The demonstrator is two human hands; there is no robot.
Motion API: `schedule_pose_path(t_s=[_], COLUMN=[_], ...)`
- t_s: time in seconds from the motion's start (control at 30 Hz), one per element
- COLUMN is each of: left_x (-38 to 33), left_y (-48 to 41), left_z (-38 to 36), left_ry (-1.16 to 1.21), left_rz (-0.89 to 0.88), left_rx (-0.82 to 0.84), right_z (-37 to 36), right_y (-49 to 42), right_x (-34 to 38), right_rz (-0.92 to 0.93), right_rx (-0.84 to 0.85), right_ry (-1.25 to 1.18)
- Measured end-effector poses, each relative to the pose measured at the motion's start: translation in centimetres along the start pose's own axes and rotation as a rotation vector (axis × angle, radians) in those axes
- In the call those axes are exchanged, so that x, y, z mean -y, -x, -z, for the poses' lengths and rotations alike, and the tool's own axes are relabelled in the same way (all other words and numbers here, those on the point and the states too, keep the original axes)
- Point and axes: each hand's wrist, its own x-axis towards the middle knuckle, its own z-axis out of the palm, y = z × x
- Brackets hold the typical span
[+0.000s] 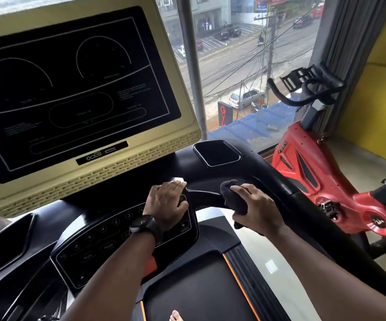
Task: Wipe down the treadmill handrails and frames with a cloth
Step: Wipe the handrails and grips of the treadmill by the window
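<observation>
1. At 6 o'clock, nearest the viewer, bare toes [175,316] rest on the black rubber running belt [199,286].
2. At 7 o'clock lies the glossy black keypad panel [108,242] with numbered keys. The left hand [167,201], wearing a black wristwatch [143,224], reaches across this panel. Its fingers are curled over the short black centre grip [185,199] near mid-view.
3. At 3 o'clock of that hand, the right hand [259,209] clenches the dark wadded cloth [236,200], fingers and thumb wrapped round it. It presses the cloth against the curved black plastic handrail [277,179].
4. Farther off, the cream plastic console housing [117,172] fills 10 o'clock. A red exercise bike [321,181] stands at 3 o'clock by the window.

CAUTION: The left wrist lies directly over the keys. Leaning on it may press a speed key, and a moving belt under bare feet is hazardous. The cloth is bunched, so contact is probably narrow. Long strokes may skip the rail's underside or let the wad slip free.
</observation>
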Motion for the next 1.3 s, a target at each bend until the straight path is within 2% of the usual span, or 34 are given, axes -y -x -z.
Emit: schedule_pose_path(t_s=[0.13, 0.33, 0.47, 0.6, 0.67, 0.8, 0.97, 1.13, 1.3], left_x=[-0.1, 1.8, 3.7, 4.8, 5.3, 6.2, 6.4, 6.4, 6.5], left_y=[-1.1, -3.2, -5.0, -7.1, -8.1, -10.0, -10.4, -10.4, -10.1], left_z=[1.0, 2.2, 1.8, 0.8, 0.1, -1.0, -2.2, -2.7, -2.5], left_ry=[0.063, 0.185, 0.257, 0.344, 0.372, 0.341, 0.218, 0.218, 0.255], left_rz=[0.018, 0.001, 0.006, 0.013, 0.026, -0.006, -0.056, -0.041, -0.032], left_rx=[0.039, 0.093, 0.186, 0.373, 0.472, 0.497, 0.499, 0.499, 0.481], right_z=[1.0, 0.6, -0.7, -2.4, -3.5, -4.5, -6.1, -6.1, -5.8], right_y=[-1.6, -7.3, -10.9, -13.3, -13.9, -15.2, -15.2, -17.7, -20.1], right_x=[1.7, 5.0, 5.0, 5.0, 5.0, 5.3, 7.2, 7.5, 8.1], right_rz=[-0.036, 0.203, 0.250, 0.266, 0.249, 0.155, -0.119, 0.056, -0.232], right_rx=[-0.219, -0.182, -0.044, 0.258, 0.337, 0.363, 0.239, 0.359, 0.353], right_ry=[-0.159, 0.104, 0.191, 0.207, 0.239, 0.410, 0.403, 0.418, 0.350])
